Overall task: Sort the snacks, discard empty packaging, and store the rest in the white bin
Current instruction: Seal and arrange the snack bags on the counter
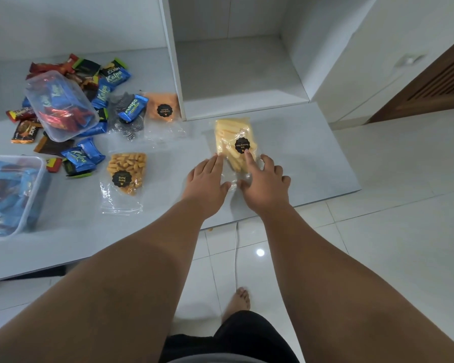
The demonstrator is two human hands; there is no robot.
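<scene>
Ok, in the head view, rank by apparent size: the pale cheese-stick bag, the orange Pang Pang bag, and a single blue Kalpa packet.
1. Cheese-stick bag, largest, though barely.
2. Pang Pang bag, close to it, so the order is unsure.
3. Kalpa packet, clearly smallest.

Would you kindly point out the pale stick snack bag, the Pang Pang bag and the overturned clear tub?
pale stick snack bag (230, 134), head view, upper sticks
Pang Pang bag (127, 163), head view, nuts
overturned clear tub (60, 106), head view, upturned base
</scene>
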